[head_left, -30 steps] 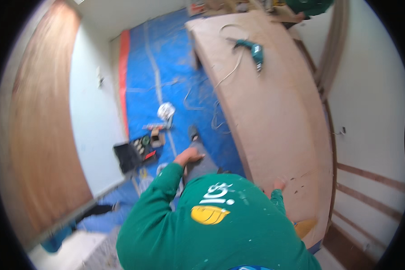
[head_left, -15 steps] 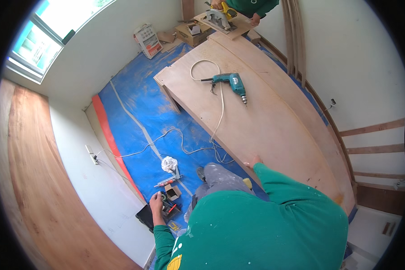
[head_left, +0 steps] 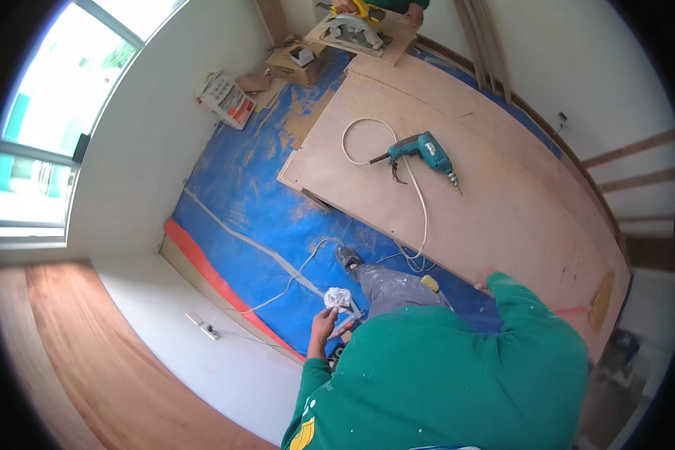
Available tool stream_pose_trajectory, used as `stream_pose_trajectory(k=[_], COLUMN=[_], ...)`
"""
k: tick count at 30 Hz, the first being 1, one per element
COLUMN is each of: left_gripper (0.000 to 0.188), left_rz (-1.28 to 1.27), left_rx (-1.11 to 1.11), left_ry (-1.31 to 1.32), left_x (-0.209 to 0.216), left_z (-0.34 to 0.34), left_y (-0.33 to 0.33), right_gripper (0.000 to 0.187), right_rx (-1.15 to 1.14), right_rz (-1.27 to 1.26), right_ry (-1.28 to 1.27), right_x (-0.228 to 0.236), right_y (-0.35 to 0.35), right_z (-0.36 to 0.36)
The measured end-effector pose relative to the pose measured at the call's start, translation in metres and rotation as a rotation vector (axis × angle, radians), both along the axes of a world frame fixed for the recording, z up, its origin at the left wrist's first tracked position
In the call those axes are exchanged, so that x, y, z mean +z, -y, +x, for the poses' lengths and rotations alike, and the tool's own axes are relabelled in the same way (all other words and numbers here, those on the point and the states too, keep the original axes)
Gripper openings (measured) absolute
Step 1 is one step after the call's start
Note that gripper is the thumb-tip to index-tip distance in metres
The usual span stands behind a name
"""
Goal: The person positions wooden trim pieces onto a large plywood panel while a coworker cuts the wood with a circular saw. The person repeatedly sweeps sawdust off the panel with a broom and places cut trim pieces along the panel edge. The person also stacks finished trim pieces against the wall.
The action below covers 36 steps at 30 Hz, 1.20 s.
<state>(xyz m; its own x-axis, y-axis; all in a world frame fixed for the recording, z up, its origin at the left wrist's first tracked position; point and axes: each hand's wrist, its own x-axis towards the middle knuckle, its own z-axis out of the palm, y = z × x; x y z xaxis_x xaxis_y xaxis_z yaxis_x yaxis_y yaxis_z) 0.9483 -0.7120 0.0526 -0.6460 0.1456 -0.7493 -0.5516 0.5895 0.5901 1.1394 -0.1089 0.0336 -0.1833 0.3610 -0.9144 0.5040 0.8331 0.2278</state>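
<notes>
My left hand (head_left: 323, 324) is low over the blue sheet, its fingers pinched together beside a crumpled white bundle (head_left: 337, 298). Whatever those fingers hold is too small to make out. Just past them lies a caulking gun (head_left: 343, 326), partly covered by my sleeve. My right hand (head_left: 487, 280) is closed over the near edge of a large wooden panel (head_left: 502, 217), its fingertips partly hidden. On the panel rests a teal corded drill (head_left: 430, 155), bit pointing right, with its pale cable looping over the edge.
At the top, another person's hand (head_left: 345, 6) is on a yellow circular saw (head_left: 356, 34) atop a small board. A cardboard box (head_left: 296, 66) and a printed bag (head_left: 226, 100) stand by the wall. The drill's cable crosses the blue sheet (head_left: 255, 187) near a wall socket (head_left: 202, 325).
My left hand has come away from the open toolbox toward the white bundle. My body has leaned and the view has swung, while my right hand stays on the panel's edge.
</notes>
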Motion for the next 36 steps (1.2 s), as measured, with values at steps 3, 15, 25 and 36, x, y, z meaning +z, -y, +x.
stream_pose_trajectory(k=[3,15,25,36], left_gripper=[0.045,0.039,0.046,0.065], left_rz=[-0.065,-0.205,-0.270,0.294], left_rx=[-0.025,0.276,-0.165,0.604], left_ry=[-0.024,0.110,0.053,-0.253], left_x=[0.000,0.012,0.009,0.175], left_z=[-0.081,-0.127,-0.357,-0.815], left_y=[0.058,0.274,0.465,0.437], right_gripper=[0.057,0.052,0.093,0.115], right_rx=[-0.024,-0.466,-0.671,-0.853], right_rz=[-0.187,-0.685,-0.071,0.067], right_ry=[0.437,-0.390,-0.627,-0.493], right_x=[0.063,0.071,-0.006,0.011], right_y=[0.042,0.237,0.384,0.396], right_z=[-0.083,-0.430,-0.630,-0.651])
